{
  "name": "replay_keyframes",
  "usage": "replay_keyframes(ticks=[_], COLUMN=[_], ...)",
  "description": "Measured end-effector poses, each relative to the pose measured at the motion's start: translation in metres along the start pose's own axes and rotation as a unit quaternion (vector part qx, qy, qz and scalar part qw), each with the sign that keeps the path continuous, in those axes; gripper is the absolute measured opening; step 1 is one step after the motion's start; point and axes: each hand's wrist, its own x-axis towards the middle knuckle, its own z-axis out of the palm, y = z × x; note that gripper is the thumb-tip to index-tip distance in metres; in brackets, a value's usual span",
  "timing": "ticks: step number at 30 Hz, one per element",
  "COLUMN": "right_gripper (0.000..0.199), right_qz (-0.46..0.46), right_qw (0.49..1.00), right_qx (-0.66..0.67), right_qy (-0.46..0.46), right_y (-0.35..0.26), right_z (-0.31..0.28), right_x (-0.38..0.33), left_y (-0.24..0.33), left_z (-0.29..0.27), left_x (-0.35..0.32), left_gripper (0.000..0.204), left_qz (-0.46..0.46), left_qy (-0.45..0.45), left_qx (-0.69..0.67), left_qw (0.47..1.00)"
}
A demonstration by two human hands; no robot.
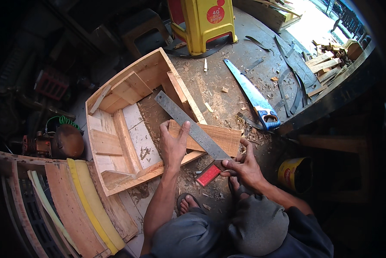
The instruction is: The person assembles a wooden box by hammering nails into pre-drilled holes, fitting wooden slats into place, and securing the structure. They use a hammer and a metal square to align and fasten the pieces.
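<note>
Open wooden box frame (124, 124) is laid on sawdust floor. Board (221, 137) is propped on its rim. Steel square (188, 124) w/ red stock is laid across board, blade pressed flat by left hand (173, 146); stock end pinched by right hand (242, 165). Handsaw (253, 94) is left nearby.

1 try square (192, 127) | 1 wooden frame (128, 129) | 1 handsaw (253, 94) | 1 yellow stool (206, 21) | 1 board (214, 136)

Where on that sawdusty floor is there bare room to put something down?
One open patch lies between the open wooden frame box, the yellow plastic stool and the blue-handled handsaw, bearing only small chips. Crowded: offcuts and black strips beyond the saw, and around both hands on the steel square.
</note>
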Motion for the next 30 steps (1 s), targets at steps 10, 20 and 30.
replay_keyframes(ticks=[10,20,30], right_gripper=[0.074,0.027,0.046], right_qz=[-0.004,0.044,0.014], right_qw=[0.999,0.805,0.686], right_qx=[-0.032,-0.573,-0.624], right_qy=[-0.02,0.145,0.374], right_y=[0.009,0.154,0.132], right_z=[-0.03,-0.192,-0.215], right_x=[0.006,-0.068,0.029], left_y=[-0.006,-0.004,-0.001], left_z=[-0.005,-0.007,-0.012], left_x=[0.018,0.03,0.038], left_gripper=[0.088,0.089,0.084], left_qz=[-0.029,-0.027,-0.014], left_qy=[-0.125,-0.174,-0.173], left_qx=[-0.047,-0.061,0.011], left_qw=[0.991,0.983,0.985])
